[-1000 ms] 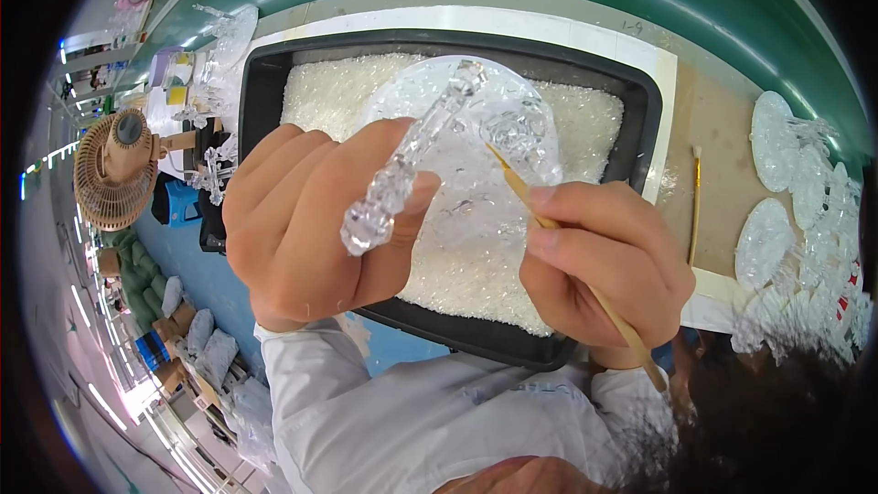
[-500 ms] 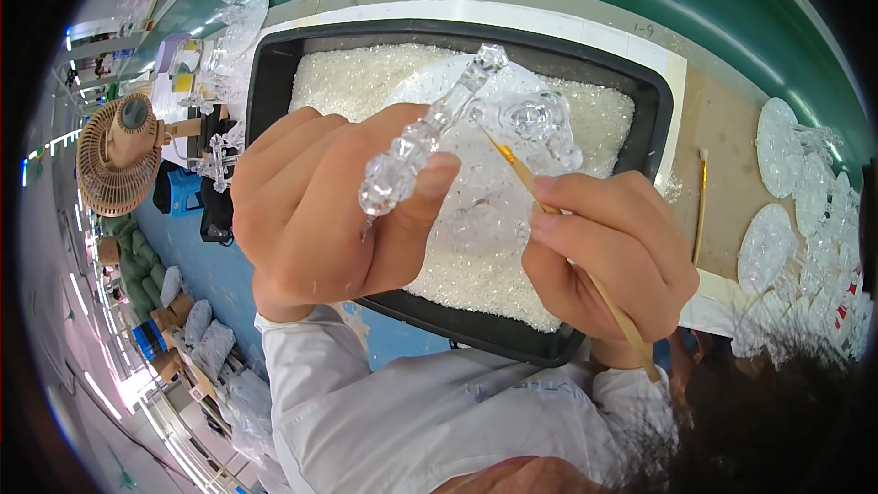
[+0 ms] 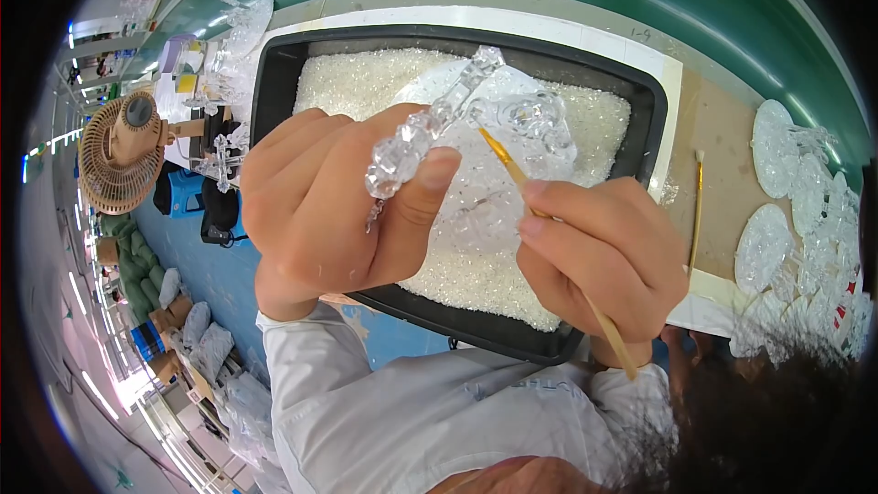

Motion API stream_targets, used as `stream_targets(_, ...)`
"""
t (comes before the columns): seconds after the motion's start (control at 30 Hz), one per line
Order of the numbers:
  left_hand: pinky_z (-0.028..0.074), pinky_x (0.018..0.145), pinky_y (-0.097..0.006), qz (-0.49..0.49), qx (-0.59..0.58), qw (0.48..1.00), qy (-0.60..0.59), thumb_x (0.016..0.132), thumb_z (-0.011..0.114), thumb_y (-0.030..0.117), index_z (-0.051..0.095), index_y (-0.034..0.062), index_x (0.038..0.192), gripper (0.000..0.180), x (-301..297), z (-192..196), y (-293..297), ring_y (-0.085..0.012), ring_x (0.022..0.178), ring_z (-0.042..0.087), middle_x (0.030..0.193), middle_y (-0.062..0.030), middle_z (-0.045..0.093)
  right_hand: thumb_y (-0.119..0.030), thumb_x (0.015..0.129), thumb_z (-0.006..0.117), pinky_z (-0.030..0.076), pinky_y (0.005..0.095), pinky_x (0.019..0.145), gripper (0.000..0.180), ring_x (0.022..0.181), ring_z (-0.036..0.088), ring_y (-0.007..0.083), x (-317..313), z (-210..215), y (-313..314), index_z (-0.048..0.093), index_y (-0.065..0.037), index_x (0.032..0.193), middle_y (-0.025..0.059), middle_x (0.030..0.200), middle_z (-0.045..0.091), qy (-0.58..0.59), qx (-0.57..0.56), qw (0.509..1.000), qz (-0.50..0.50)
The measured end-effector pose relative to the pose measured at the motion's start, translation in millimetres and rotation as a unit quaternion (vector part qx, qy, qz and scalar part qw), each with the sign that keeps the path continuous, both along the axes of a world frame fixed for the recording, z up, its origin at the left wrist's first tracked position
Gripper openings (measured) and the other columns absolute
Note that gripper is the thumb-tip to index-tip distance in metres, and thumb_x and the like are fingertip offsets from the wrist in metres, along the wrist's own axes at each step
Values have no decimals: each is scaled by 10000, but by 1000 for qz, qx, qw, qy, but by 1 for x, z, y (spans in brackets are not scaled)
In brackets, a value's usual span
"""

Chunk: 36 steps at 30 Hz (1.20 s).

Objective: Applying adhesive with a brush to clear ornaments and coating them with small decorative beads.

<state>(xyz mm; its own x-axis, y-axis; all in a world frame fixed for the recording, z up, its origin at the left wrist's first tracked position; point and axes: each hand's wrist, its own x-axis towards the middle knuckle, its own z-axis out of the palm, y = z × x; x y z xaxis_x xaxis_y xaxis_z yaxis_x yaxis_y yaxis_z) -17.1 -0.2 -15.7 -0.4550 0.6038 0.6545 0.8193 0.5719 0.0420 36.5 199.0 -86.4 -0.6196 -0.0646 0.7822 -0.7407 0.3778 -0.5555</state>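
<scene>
Transparent faceted stem (image 3: 412, 141): left hand (image 3: 329, 197) pinches it; right hand (image 3: 604, 252) pinches slender tan-handled brush (image 3: 506, 163); current step appears brushing, calling for steadiness.

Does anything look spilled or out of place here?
Yes: some pale specks lie on the brown board just right of the black tray. They look spilled, since similar white grains sit inside the tray. The clear ornament in the left hand shows no obvious damage.

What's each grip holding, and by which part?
Left grip: clear, glassy, knobbly stem, by its lower part. Right grip: thin, tan wooden paintbrush, by its handle.
</scene>
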Motion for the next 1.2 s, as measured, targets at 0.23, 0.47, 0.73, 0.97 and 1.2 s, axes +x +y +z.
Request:
stream_targets(0.23, 389, 421, -282, -17, 14, 1000, 3, 725, 798, 88, 670, -66, 824, 224, -2, -1, -1, -206, 440, 510, 597, -93, 611, -20, 569, 728, 458, 271, 452, 331, 567, 593, 209, -1, 2, 1, 650, 7, 890, 146, 913, 679, 25, 12, 1000, 4)
stream_targets(0.47, 376, 412, -276, -27, 9, 1000, 6, 726, 793, 81, 670, -65, 820, 214, -3, -1, -1, -197, 431, 499, 594, -87, 609, 9, 587, 739, 459, 266, 448, 310, 562, 598, 204, -1, -1, 1, 642, 4, 881, 141, 916, 672, 47, -6, 999, -8)
stream_targets(0.73, 364, 412, -281, -14, 6, 1000, 0, 723, 786, 76, 672, -63, 816, 202, -2, 1, 0, -195, 425, 487, 594, -83, 608, 23, 603, 745, 460, 265, 447, 303, 550, 603, 204, 2, -2, 1, 635, 2, 884, 144, 898, 666, 44, -12, 999, -11)
stream_targets(0.97, 369, 418, -279, -13, 1, 1000, -3, 726, 783, 72, 671, -64, 813, 197, -2, 2, -2, -198, 432, 498, 604, -90, 616, 23, 615, 749, 455, 266, 437, 305, 551, 608, 201, 5, 0, 1, 630, 12, 895, 150, 884, 661, 36, -13, 999, -15)
stream_targets(1.2, 376, 427, -283, -10, 7, 1000, 1, 731, 776, 65, 669, -67, 810, 187, -2, 1, -1, -204, 440, 505, 611, -92, 619, 28, 616, 753, 463, 267, 443, 302, 558, 613, 203, 6, 2, 2, 633, 7, 892, 156, 885, 657, 25, -13, 999, -17)
